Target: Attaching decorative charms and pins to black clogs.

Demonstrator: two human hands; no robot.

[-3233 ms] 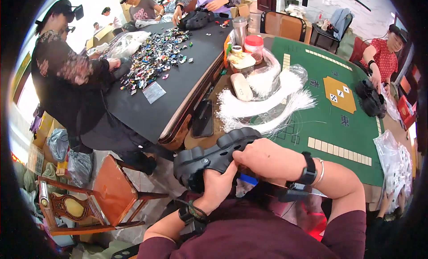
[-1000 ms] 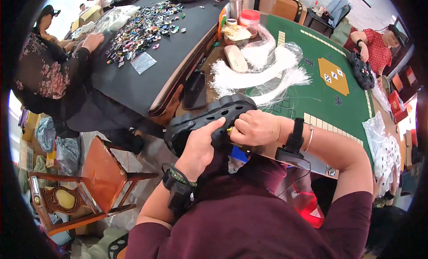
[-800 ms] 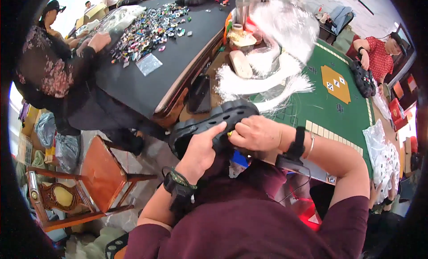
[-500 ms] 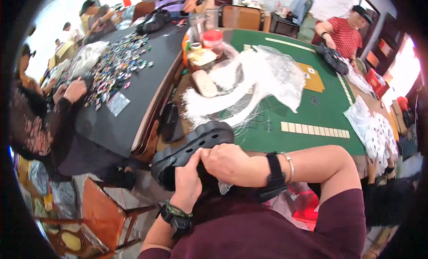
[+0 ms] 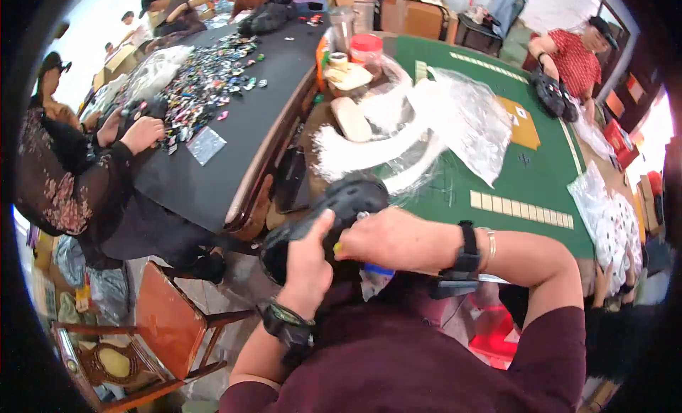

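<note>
Holding a black clog at the lower centre of the frame, closed round its near side with the left hand. Pinching a small yellow piece just beside it with the right hand, narrowed to a tight grip. Beyond, mid-frame, on the green-covered tabletop and its brown edge: white strand bundles, a clear plastic bag, a red-lidded jar. Farther, at upper left, on a black tabletop: heaped multicoloured charms.
</note>
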